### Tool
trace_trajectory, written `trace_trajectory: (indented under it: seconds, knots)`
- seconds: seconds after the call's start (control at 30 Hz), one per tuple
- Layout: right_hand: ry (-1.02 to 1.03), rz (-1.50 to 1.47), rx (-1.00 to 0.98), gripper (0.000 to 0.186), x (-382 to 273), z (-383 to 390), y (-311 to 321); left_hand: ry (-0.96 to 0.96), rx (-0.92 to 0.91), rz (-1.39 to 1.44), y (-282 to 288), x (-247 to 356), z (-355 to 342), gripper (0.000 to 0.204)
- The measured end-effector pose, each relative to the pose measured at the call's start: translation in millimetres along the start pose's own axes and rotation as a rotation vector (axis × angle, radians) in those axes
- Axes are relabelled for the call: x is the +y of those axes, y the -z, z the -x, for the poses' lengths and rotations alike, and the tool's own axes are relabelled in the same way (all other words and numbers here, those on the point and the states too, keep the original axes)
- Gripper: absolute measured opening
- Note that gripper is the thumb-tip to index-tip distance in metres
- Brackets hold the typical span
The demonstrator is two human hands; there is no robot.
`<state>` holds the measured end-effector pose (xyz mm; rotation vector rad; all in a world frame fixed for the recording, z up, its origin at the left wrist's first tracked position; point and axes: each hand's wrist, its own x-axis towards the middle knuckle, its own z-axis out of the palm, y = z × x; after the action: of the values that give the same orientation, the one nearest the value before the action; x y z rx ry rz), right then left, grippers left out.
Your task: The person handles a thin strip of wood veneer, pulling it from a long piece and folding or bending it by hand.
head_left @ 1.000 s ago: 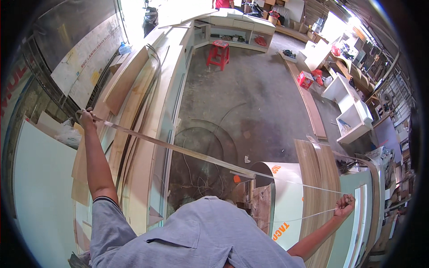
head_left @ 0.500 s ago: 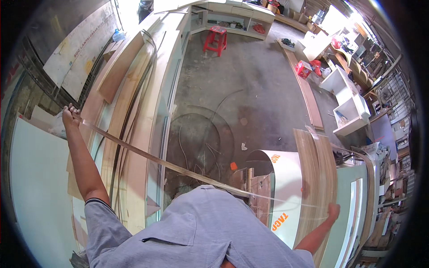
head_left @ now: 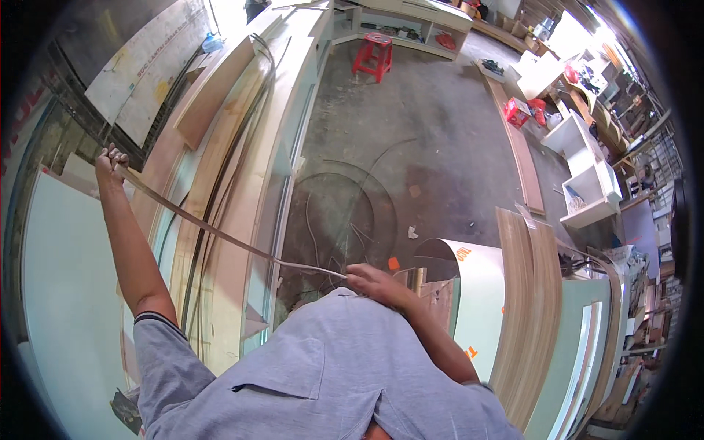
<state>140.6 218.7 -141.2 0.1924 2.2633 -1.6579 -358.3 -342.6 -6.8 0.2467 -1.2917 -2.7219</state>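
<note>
Leftmost, one pale green panel stands near the person's left arm. Above its upper edge, one left hand is raised, its fingers curled closed around one end of a strip. That single long, thin brown strip slants down to the right, passing over several long boards whose overlaps prevent a sure count, and reaches the front of the shirt. One blue jug sits beyond the boards. Near the middle, one right hand meets the strip at its fingertips, close above the shirt; the fingers lie together, slightly bent, but the thumb is hidden, so I cannot tell how tightly they grip. One red stool stands farther off on the floor. Next come one orange scrap and one white scrap, then one curled white sheet. Beside it lie two wood-grained pieces, edge to edge. Farther back are one red box and one white shelf unit showing two compartments.
</note>
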Motion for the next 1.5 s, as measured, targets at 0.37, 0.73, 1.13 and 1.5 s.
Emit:
trace_trajectory:
  seconds: [0.37, 0.73, 1.13, 1.5]
  knots:
    - [-0.018, -0.410, -0.466, 0.025, -54, -71, -18, -0.046, 0.035, -0.010, -32, 34, 61, 0.035]
    - [0.868, -0.198, 0.146, 0.019, -196, -78, 25, 0.147, -0.556, -0.551, -69, -132, 203, 0.073]
    - [0.593, -0.782, -0.043, 0.034, -209, -73, 23, 0.365, -0.243, -0.180, -180, -352, 409, 0.063]
    - [0.499, -0.790, -0.016, 0.031, -188, -40, 37, 0.353, -0.138, -0.166, -157, -365, 394, 0.031]
